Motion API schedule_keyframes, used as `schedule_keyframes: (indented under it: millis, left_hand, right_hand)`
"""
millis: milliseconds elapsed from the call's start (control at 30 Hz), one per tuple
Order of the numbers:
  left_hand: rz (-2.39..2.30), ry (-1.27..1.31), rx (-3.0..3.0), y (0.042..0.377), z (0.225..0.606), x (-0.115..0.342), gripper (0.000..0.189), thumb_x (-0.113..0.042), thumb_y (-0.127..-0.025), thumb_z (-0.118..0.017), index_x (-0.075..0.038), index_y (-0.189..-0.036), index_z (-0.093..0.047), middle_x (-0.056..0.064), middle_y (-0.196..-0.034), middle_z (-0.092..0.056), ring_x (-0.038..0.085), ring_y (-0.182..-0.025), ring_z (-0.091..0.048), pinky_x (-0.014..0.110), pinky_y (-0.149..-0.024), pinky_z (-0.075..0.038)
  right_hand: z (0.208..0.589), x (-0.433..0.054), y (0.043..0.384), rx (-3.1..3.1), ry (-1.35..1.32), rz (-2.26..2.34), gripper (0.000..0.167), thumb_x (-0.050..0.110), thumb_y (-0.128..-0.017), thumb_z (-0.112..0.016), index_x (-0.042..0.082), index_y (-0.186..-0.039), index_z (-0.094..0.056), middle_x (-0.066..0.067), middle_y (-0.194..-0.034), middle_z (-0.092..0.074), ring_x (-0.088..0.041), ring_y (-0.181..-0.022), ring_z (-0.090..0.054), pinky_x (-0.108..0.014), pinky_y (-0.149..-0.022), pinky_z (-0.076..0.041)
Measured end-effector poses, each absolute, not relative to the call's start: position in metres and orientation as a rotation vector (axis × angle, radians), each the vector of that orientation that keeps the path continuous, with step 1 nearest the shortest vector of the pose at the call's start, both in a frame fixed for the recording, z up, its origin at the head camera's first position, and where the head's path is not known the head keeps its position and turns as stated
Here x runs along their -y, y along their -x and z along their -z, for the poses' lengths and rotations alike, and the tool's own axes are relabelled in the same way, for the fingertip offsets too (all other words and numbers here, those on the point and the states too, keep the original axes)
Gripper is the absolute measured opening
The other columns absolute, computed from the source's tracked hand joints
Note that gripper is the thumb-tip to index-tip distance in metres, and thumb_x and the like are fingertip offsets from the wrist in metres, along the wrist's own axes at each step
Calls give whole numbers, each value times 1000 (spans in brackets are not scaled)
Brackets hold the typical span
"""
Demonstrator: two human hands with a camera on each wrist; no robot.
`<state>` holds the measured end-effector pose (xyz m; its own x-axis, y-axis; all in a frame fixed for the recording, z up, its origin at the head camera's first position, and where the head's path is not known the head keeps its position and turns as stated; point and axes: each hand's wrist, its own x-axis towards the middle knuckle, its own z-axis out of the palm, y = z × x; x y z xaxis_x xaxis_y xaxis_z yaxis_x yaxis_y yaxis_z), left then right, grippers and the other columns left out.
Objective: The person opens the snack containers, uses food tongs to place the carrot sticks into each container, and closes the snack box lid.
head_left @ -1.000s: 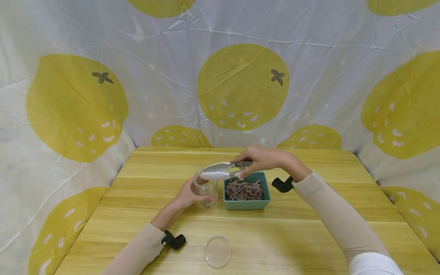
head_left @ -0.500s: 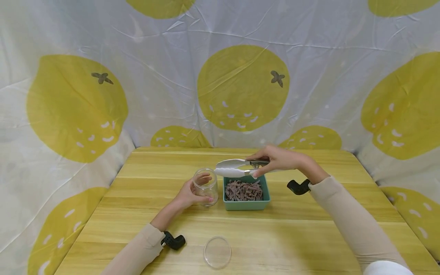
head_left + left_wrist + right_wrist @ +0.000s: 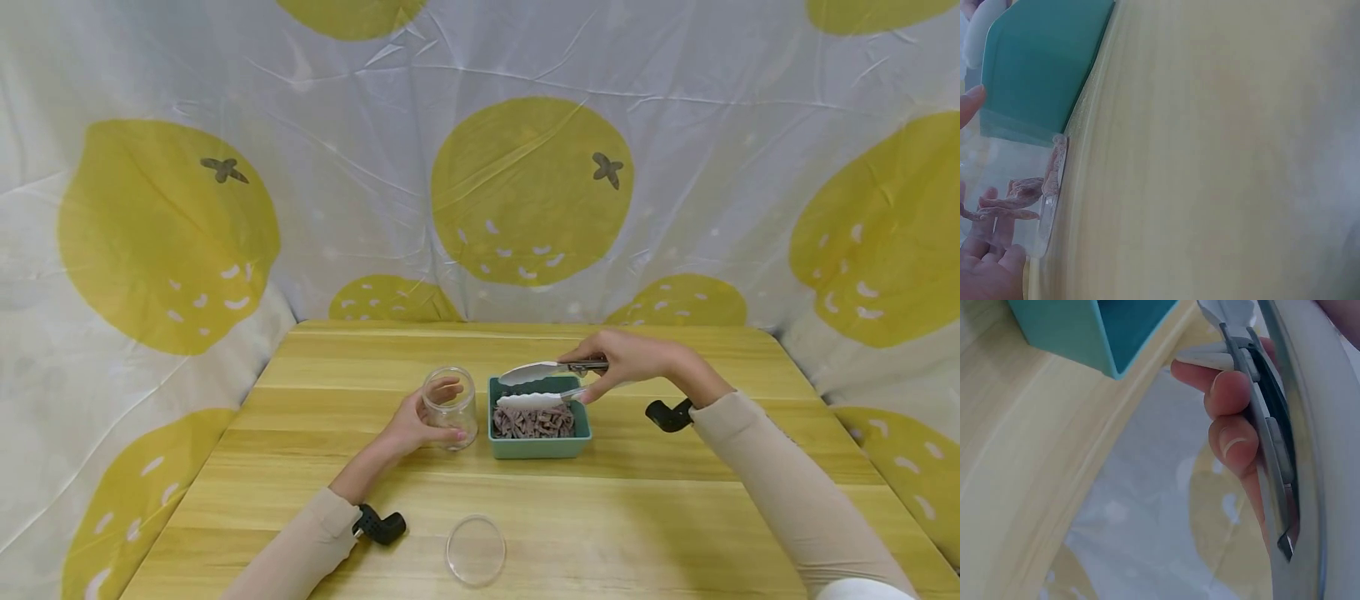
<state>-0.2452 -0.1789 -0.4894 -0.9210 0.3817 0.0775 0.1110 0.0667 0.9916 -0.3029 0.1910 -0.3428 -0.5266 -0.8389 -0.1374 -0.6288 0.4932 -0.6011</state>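
My left hand (image 3: pixel 411 423) grips a clear jar (image 3: pixel 459 417) standing on the table, its thumb at the near side and fingers round the far side. In the left wrist view, a few brownish strips (image 3: pixel 1016 201) lie inside the jar, seen through its wall. My right hand (image 3: pixel 626 360) holds metal tongs (image 3: pixel 588 367) with pale scalloped tips, the two arms spread apart. Those tips hang over a green rectangular box (image 3: pixel 540 448) just right of the jar. Brownish-purple shredded strips (image 3: pixel 532 423) fill the box's lower part, partly hidden by the tongs.
A round transparent lid (image 3: pixel 476 550) lies flat on the wooden table (image 3: pixel 637 525), nearer to me than the jar and box. A lemon-print cloth (image 3: pixel 360 167) hangs behind the table and along both sides.
The tongs have moved right from over the jar's mouth, then lowered to over the green box, with their arms spreading wider. My left hand and the jar stay put.
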Motion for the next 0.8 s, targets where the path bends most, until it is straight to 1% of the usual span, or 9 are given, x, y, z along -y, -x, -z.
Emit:
schedule_keyframes:
  millis: [33, 100, 167, 267, 333, 400, 500, 800]
  left_hand:
    - [-1953, -506, -2134, 245, 490, 179, 81, 5, -74, -85, -8, -144, -46, 18, -146, -50, 35, -139, -40, 53, -112, -32]
    - [-1954, -507, -2132, 245, 490, 180, 81, 5, -74, -85, -8, -144, -46, 18, -146, -50, 35, -139, -40, 53, -111, -32]
    - [-1955, -507, -2129, 244, 490, 181, 82, 5, -74, -85, -8, -144, -46, 17, -146, -50, 35, -139, -40, 53, -112, -32]
    - [-1952, -514, -2132, 244, 491, 182, 81, 5, -75, -85, -8, -145, -46, 17, -146, -50, 35, -139, -40, 54, -112, -31]
    - [-1949, -516, -2135, 243, 491, 182, 81, 5, -75, -85, -8, -145, -46, 16, -145, -51, 35, -139, -40, 54, -112, -31]
    - [-1950, -521, -2137, 242, 491, 183, 80, 5, -75, -85, -9, -144, -47, 16, -145, -51, 35, -139, -41, 54, -112, -31]
    - [-1953, -525, -2135, 242, 491, 184, 81, 6, -74, -85, -9, -144, -47, 16, -145, -52, 34, -139, -41, 54, -112, -31]
    - [-1944, -509, -2137, 241, 491, 184, 82, 6, -73, -85, -11, -144, -48, 14, -145, -52, 32, -139, -41, 52, -112, -32]
  right_hand:
    - [345, -191, 303, -2325, 1225, 685, 69, 32, -84, -82, -2, -138, -56, -7, -81, -56, -5, -50, -21, -26, -54, -30]
    - [348, -191, 303, -2326, 1227, 677, 70, 30, -83, -83, -3, -138, -56, -5, -73, -45, -4, -50, -23, -25, -54, -30]
    - [350, -190, 302, -2331, 1221, 670, 71, 29, -82, -84, -4, -138, -56, -3, -79, -51, -4, -50, -25, -25, -54, -31]
    - [353, -187, 299, -2332, 1210, 661, 71, 25, -81, -85, -6, -138, -55, -7, -101, -65, -4, -50, -26, -25, -53, -31]
    - [354, -185, 297, -2333, 1203, 654, 72, 24, -81, -85, -6, -138, -54, -12, -116, -66, -4, -50, -26, -24, -53, -31]
    - [355, -183, 295, -2336, 1194, 643, 73, 25, -81, -86, -7, -138, -54, -16, -125, -64, -4, -51, -26, -24, -53, -32]
    - [356, -181, 292, -2345, 1176, 627, 73, 26, -80, -86, -7, -138, -54, -17, -129, -62, -5, -50, -25, -25, -53, -32]
    - [355, -181, 291, -2350, 1167, 609, 71, 24, -81, -85, -7, -137, -55, -19, -129, -62, -5, -49, -23, -24, -51, -31]
